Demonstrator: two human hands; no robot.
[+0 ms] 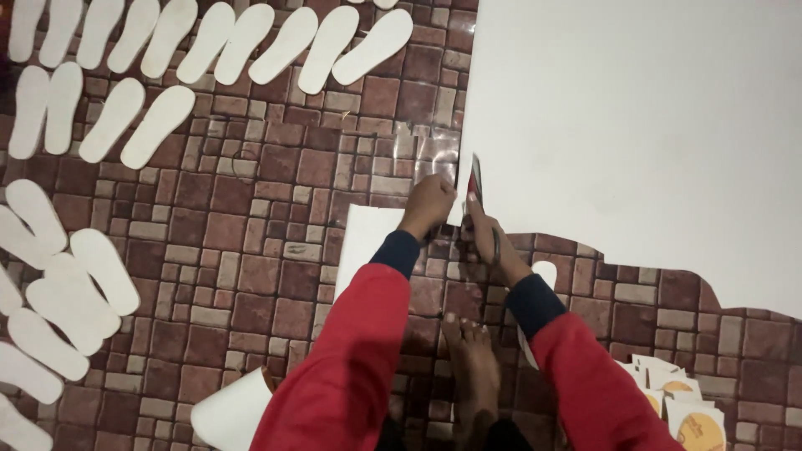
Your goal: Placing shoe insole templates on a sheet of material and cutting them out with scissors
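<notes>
Along the left of the frame lay rows of white sole-shaped cutouts [100,125], flat, matte and rounded at toe and heel, spread over a floor covering [251,234] printed with reddish-brown brick blocks that looked slightly glossy. A curled white offcut [230,413] sat at the lower left, and another white piece [363,242] lay just left of the wrists.

At centre, the left hand [428,206] was closed on the edge of the large white sheet [635,125], pinching it near the cut line. Just to its right, the right hand [484,230] gripped a pair of scissors [475,182], fingers closed through the handles; the blades pointed up the frame into the sheet's lower left edge. How far the blades were parted could not be told. Both arms wore red sleeves with dark cuffs, and a bare foot [472,359] rested on the floor below the hands.

The step in hand appeared to be cutting into the sheet from its edge. The next move would likely call for steady tension from the left hand and a smooth curve from the scissors, since the material looked stiff and thin.

The sheet filled the upper right, its lower border already ragged. At the lower right sat a stack of small cards with orange circles [689,418].
</notes>
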